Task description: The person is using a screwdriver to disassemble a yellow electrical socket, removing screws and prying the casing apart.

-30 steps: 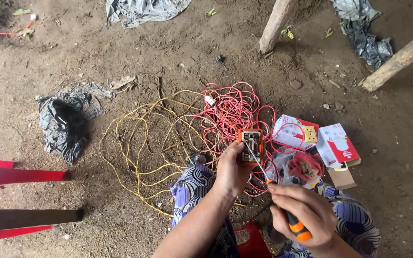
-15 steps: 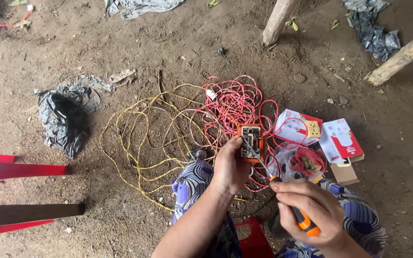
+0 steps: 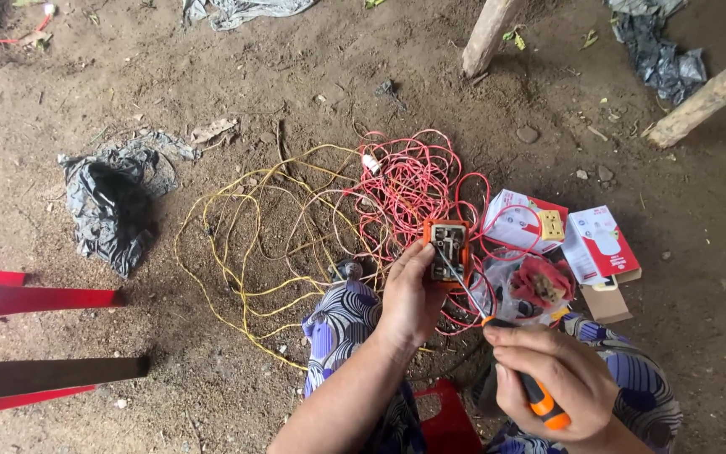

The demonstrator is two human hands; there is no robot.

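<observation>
The socket box (image 3: 449, 250) is glossy orange plastic with dull metal parts inside, and the screwdriver (image 3: 497, 336) has a thin shiny metal shaft and a smooth orange-and-black plastic handle. Red wire (image 3: 413, 181) and yellow wire (image 3: 237, 252) wear smooth plastic sheathing. The floor (image 3: 296, 76) is rough, matt packed dirt; the boxes (image 3: 560, 235) are printed cardboard, and the black bag (image 3: 111, 210) is crinkled plastic film.

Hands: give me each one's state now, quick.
Left hand: closed on the orange socket.
Right hand: closed on the screwdriver, tip in the socket.
</observation>
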